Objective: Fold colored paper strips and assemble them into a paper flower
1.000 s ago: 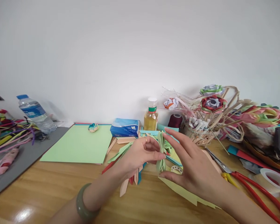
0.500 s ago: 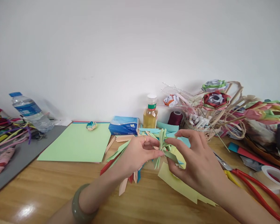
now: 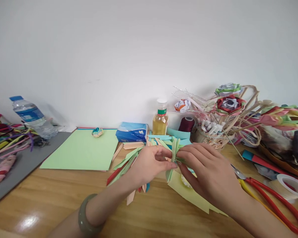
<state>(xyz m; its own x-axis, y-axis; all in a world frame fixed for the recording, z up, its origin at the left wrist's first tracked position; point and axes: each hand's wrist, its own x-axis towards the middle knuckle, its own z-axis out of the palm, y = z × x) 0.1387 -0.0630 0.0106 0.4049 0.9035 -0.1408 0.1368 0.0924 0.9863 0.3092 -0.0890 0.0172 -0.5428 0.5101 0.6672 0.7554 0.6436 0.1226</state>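
Between my two hands is a folded light-green paper piece, its thin petals standing up and hanging down. My left hand pinches it from the left between thumb and fingers. From the right, my right hand closes thumb and fingertips on the same paper, covering that side. Folded paper strips in green, red, peach and blue lie beneath and left of my left hand. Yellow paper sheets lie under my right hand, with a small pale roll partly hidden there.
Green paper sheets with a small paper flower lie left. A tissue pack, an oil-coloured bottle and a dark thread spool stand behind. Right are red-handled scissors, a tape roll and paper flowers.
My right hand's fingers have come together and closed in on the green paper; a petal that stuck out to the right is now covered. My left hand has shifted slightly right.
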